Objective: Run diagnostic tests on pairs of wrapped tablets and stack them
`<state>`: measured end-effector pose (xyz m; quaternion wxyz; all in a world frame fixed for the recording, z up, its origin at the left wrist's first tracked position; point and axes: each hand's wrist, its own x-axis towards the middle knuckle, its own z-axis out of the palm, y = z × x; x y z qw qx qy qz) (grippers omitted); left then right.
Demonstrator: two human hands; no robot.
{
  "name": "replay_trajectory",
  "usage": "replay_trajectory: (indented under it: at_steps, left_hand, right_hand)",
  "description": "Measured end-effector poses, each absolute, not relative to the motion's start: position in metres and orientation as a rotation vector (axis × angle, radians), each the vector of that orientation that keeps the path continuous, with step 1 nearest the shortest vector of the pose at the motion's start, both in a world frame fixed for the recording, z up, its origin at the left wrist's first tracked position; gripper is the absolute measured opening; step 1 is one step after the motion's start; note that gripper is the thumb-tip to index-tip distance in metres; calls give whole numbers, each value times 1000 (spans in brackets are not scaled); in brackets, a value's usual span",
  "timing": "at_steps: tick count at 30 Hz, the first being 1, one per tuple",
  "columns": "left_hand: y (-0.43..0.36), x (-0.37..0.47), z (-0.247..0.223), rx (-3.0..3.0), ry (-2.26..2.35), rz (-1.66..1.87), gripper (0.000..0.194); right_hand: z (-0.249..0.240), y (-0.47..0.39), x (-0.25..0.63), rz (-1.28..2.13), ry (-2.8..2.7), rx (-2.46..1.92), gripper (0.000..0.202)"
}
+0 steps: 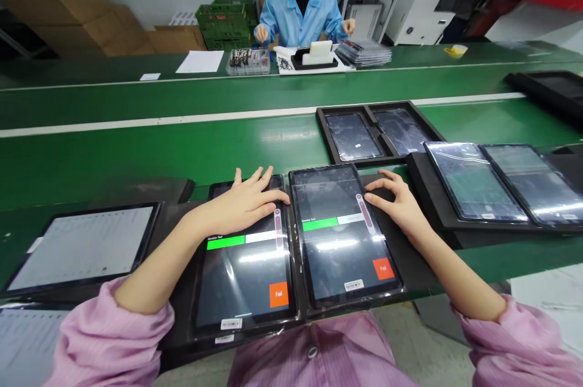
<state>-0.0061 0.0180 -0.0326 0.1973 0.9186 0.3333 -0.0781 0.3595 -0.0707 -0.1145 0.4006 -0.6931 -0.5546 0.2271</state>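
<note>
Two tablets lie side by side in front of me, the left tablet (246,280) and the right tablet (348,265). Both screens show a "Speaker Test" bar partly filled green, a volume slider and an orange "Fail" box. Across the upper part of the left tablet lies my left hand (246,202), fingers spread, with the index fingertip at its right edge. My right hand (396,205) is at the right tablet's upper right edge, fingers apart and slightly bent, thumb and forefinger by the side. Neither hand is wrapped around anything.
More tablets lie to the left (82,247) and on a black foam tray (446,226) at right. Another black tray (321,132) with two tablets sits beyond. Across the green bench (182,147), a person in blue (303,16) works beside a parts box (248,65).
</note>
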Motion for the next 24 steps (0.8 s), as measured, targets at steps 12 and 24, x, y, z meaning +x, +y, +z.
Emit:
replay_trajectory:
  at_steps: [12, 24]
  left_hand:
    - [11, 0, -37, 2551, 996, -161, 48]
    - [18, -13, -27, 2583, 842, -317, 95]
  right_hand:
    - [-113, -72, 360, 606, -1348, -1714, 41]
    - [-104, -88, 346, 234, -1716, -1383, 52]
